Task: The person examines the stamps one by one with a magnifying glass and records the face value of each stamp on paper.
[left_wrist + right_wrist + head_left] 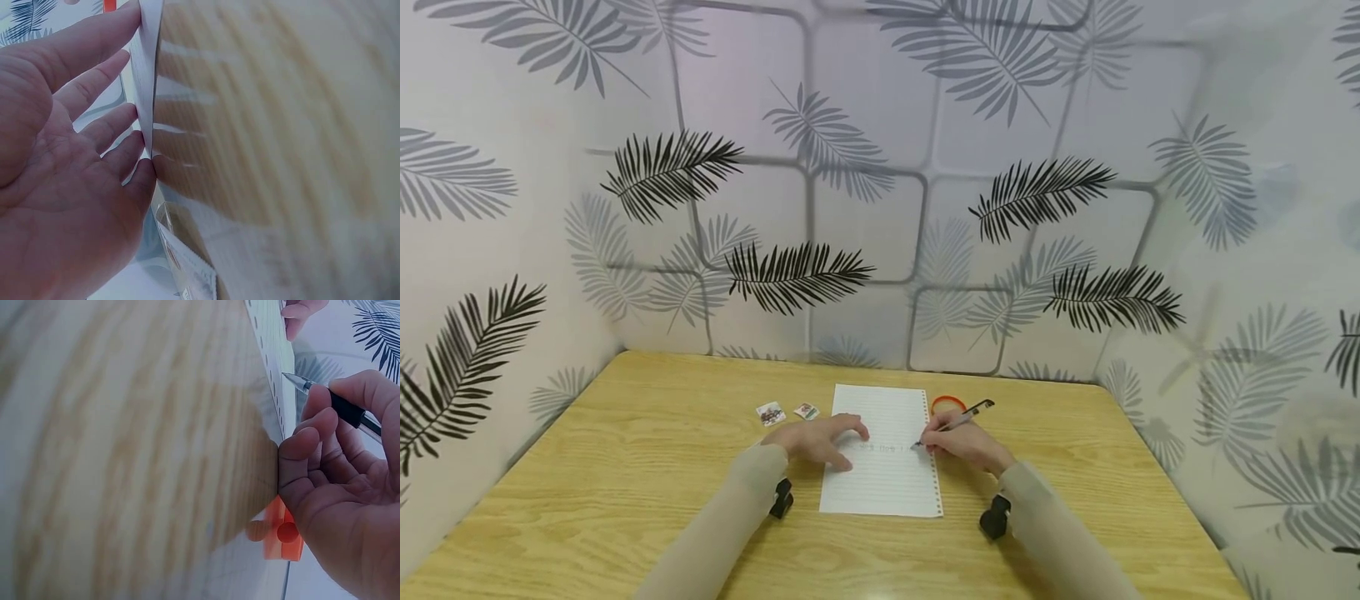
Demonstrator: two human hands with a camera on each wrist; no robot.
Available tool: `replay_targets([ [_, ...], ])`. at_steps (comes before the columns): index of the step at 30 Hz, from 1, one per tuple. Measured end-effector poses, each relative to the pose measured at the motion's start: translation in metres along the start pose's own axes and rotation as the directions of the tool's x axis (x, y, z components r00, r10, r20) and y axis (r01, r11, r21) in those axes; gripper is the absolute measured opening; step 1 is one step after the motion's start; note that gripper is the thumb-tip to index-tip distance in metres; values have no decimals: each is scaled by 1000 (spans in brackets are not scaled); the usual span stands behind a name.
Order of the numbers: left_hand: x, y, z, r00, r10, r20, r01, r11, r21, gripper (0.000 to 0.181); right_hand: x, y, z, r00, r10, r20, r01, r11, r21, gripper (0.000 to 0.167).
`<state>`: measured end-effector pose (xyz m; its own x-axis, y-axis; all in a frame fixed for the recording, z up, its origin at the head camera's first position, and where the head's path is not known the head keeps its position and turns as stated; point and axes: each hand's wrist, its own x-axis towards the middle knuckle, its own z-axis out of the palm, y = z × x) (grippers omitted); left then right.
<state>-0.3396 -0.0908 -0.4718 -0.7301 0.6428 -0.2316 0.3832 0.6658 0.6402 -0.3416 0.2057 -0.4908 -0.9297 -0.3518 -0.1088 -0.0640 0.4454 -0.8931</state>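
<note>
A lined sheet of paper with punched holes down its right edge lies on the wooden table, a line of faint handwriting across its middle. My right hand pinches a pen between thumb and fingers, its tip at the right end of that writing. In the right wrist view the pen has a clear tip section and a black grip. My left hand rests on the sheet's left side with its fingers spread. The left wrist view shows the fingers extended, fingertips at the paper's edge, holding nothing.
Two small picture cards lie left of the sheet, beyond my left hand. An orange-red ring-shaped object sits just past my right hand; its kind is unclear. The wooden table ends at a leaf-patterned wall covering.
</note>
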Motion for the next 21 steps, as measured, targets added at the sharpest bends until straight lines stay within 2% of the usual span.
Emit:
replay_targets([
  [8,1,-2,1,1000,-9,4,10,1000,-24,44,-2,1,-2,1000,6,0,-6,1000,27,10],
  [14,1,-6,2,1000,-14,-4,14,999,-46,45,-7,2,-2,999,22,-46,-20,999,32,11],
  [21,1,-3,0,1000,-7,-7,7,999,-53,45,-10,3,-4,999,25,-40,-23,998,54,12],
])
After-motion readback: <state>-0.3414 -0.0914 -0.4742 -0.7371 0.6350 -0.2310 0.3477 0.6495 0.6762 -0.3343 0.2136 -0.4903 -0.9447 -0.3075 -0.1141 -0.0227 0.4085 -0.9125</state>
